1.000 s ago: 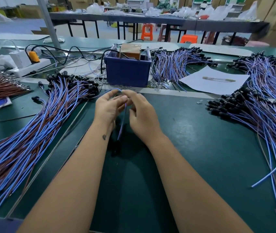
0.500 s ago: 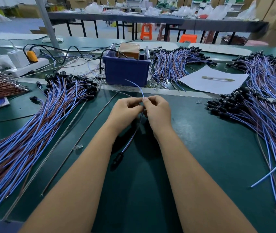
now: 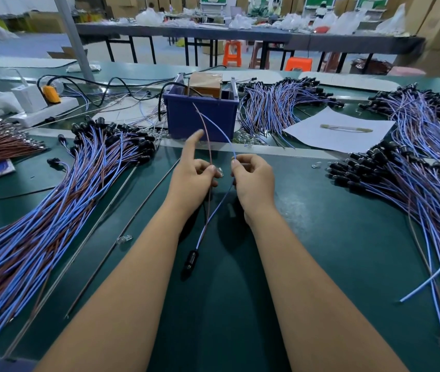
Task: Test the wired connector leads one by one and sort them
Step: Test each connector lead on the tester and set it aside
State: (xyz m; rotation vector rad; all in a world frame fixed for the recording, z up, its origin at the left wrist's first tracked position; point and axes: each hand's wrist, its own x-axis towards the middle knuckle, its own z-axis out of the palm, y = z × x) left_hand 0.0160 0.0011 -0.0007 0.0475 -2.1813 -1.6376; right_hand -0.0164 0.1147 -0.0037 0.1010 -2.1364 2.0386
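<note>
Item: one wired connector lead, held up over the middle of the green table. Its black connector is hanging low between the forearms, just above the table top or resting on it; which, I cannot tell.

Left hand: its fingers are pinching the brown wire, index finger pointing free. A small clear bulb is showing at its fingertips.

Right hand: its fingers are closing on the blue wire.

Handling: the lead is looking light and limp, the thin wires bending under their own weight. The better hold is probably near the bare tips, as now, letting the connector dangle. The bulb is likely fragile.

Change: half a second ago both hands were pressing together at one point with a single wire end rising; now they are drawing apart, and two wire ends are standing toward the blue bin.

Surroundings: heaps of leads are lying at left and right.
</note>
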